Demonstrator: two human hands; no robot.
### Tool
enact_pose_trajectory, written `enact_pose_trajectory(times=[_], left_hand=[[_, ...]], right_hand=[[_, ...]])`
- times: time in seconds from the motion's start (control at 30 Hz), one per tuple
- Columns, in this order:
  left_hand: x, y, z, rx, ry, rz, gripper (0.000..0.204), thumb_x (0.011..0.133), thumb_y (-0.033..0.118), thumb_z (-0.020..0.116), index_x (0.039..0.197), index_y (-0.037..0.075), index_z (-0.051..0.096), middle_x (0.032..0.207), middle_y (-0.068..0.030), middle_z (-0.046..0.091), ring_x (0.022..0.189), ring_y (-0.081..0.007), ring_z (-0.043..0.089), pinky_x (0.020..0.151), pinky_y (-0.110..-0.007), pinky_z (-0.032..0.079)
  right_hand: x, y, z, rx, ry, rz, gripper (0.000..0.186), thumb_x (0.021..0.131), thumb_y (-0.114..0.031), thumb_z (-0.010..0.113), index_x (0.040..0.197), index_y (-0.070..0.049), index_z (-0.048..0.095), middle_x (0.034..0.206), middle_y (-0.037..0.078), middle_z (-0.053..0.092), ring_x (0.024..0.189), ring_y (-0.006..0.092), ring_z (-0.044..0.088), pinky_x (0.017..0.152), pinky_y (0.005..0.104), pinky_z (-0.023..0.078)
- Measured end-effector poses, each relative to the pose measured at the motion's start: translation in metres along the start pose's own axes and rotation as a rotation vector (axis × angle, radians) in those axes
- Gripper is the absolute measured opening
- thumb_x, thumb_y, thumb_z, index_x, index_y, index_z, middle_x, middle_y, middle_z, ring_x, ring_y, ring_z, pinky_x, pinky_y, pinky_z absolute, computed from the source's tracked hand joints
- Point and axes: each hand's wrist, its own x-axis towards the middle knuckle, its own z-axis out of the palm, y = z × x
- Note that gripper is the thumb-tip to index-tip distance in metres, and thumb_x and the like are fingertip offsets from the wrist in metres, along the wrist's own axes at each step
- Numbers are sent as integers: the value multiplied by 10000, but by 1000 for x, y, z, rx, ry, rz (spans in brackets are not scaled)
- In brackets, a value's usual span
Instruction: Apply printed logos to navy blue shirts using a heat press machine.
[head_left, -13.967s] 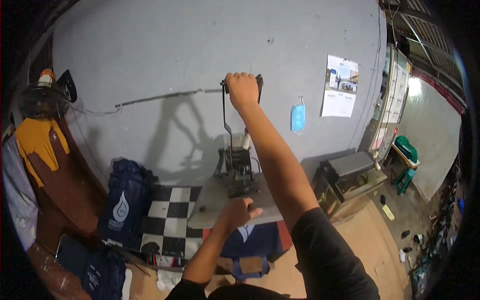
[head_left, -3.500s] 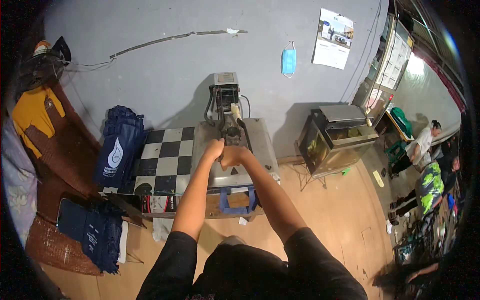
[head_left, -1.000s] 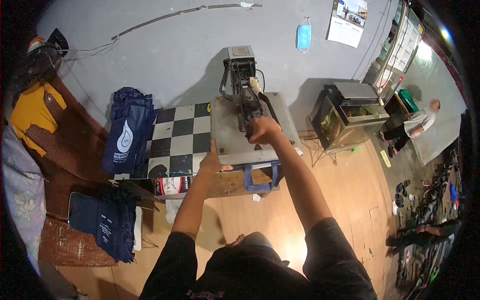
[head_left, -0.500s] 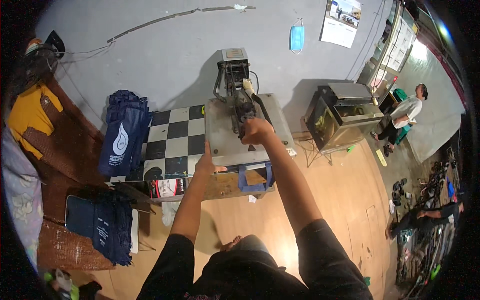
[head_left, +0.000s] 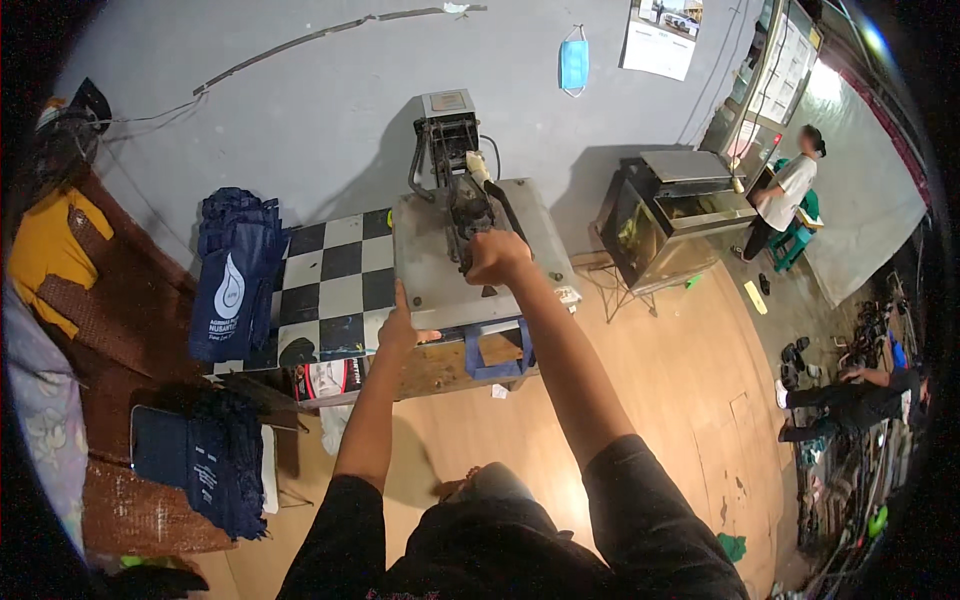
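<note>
A heat press [head_left: 540, 240] with a broad grey top plate stands on a table covered in black and white checks [head_left: 320, 260]. My right hand [head_left: 498, 257] is closed around its dark lever, above the middle of the plate. At the plate's front left corner rests my left hand [head_left: 402, 328], fingers stretched upward along the side and thumb out along the front edge. Blue bag handles [head_left: 480, 352] hang out from under the front of the plate; the rest of that bag is hidden inside the press.
Left of the press lies a stack of navy tote bags [head_left: 237, 280]; more dark bags [head_left: 215, 455] lie lower left on a brown surface. A glass tank [head_left: 660, 235] on a metal stand is to the right. Two people, one in a white shirt [head_left: 795, 190], are at far right.
The view has shifted slightly, so the press sits further left. My hands keep their places on it. At far right, the person in black has turned and moved, and the white-shirted person has shifted.
</note>
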Motion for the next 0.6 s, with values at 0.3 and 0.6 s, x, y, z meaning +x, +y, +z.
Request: enact_pose_trajectory(times=[0.3, 0.6], left_hand=[[9, -12, 7, -166, -10, 55, 1478, 529, 301, 931, 1489, 68, -169, 1293, -291, 539, 1148, -411, 573, 951, -428, 465], [3, -16, 4, -271, -10, 72, 1472, 523, 286, 936, 1499, 100, -150, 1318, -292, 518, 1201, -395, 540, 997, -410, 433]], right_hand=[[-3, 2, -1, 0, 23, -26, 278, 592, -278, 620, 767, -88, 720, 810, 176, 687, 819, 346, 671, 735, 427, 543], [-4, -4, 0, -27, 3, -39, 272, 598, -294, 620, 739, -79, 709, 813, 176, 694, 802, 329, 683, 732, 404, 553]])
